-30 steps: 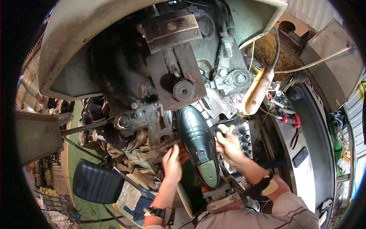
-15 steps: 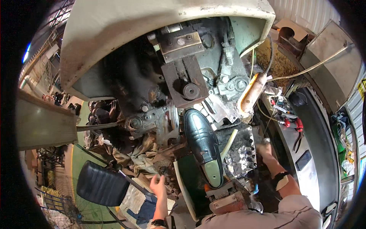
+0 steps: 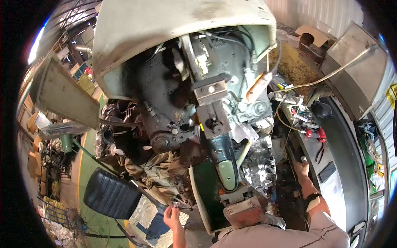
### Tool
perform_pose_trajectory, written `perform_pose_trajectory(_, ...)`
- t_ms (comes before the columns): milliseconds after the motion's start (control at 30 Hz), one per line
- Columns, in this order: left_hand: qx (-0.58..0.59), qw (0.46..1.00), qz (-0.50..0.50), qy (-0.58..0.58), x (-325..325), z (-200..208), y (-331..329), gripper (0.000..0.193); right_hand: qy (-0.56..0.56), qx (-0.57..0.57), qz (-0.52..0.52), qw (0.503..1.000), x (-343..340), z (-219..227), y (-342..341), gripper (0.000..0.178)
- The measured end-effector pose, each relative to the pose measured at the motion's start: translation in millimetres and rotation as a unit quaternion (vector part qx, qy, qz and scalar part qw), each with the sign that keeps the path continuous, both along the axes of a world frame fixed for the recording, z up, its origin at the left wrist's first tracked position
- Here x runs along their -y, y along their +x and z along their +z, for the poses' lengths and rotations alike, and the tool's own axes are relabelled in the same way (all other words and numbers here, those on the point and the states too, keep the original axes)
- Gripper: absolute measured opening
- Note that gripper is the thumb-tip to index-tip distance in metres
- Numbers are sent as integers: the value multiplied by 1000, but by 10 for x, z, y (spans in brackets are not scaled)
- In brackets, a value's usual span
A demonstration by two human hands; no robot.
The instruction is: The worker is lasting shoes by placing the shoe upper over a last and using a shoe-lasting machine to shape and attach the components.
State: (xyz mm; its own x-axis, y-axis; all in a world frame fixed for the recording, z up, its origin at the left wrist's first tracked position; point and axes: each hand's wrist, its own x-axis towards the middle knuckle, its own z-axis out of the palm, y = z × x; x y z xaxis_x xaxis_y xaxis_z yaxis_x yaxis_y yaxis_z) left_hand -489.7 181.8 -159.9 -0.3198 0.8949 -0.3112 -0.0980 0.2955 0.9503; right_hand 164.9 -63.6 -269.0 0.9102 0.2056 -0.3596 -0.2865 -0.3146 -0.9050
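Note:
A black leather shoe (image 3: 221,148) sits sole-down on a green last (image 3: 227,176) in the middle of the machine. Its toe is hidden under a dark metal block (image 3: 212,118). The heel end points toward me, just above a worn metal clamp (image 3: 242,212). My left hand (image 3: 173,218) is left of the shoe, beside several small knobbed levers (image 3: 183,201); its fingers are loosely bent and apart, and I see nothing in them. On the right, my right hand (image 3: 302,168) is closed beside the bench edge. A small pale thing shows at its fingertips, too small to name.
The machine's pale hood (image 3: 182,20) arches overhead. A lamp (image 3: 259,87) hangs right of the block. The right-hand bench holds a phone (image 3: 327,172) and red-handled pliers (image 3: 318,135). A black padded chair (image 3: 111,193) stands left, near a wire fan guard (image 3: 78,219).
The block now covers the shoe's toe, which was in plain sight before. My right hand has moved right and toward me; my left hand is slightly nearer. The view has shifted.

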Motion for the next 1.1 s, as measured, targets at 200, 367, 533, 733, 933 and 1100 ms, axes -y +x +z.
perform_pose_trajectory(200, -19, 991, -98, 84, -141, 506, 680, 23, 27, -59, -32, 997, 336, 774, -1024, 45)
perform_pose_trajectory(367, -21, 908, -251, 335, 1, 1754, 2054, 23, 164, -91, -5, 982, 339, 1419, -1230, 41)
perform_pose_trajectory(533, 46, 781, -433, 447, 1117, 2313, 3391, 40, 326, -152, 64, 931, 587, 1961, -1220, 63)
perform_pose_trajectory(733, -136, 294, -723, 610, 2852, 1781, 4624, 44, 509, -175, 79, 839, 1326, 2087, -1404, 58)
perform_pose_trajectory(933, -111, 490, -761, 411, 3156, 1155, 5261, 45, 0, -23, 112, 993, 2672, 1493, -780, 53)
perform_pose_trajectory(1100, -161, 468, -769, 404, 2916, 698, 5894, 54, -322, 384, 178, 847, 3923, 752, -880, 61)
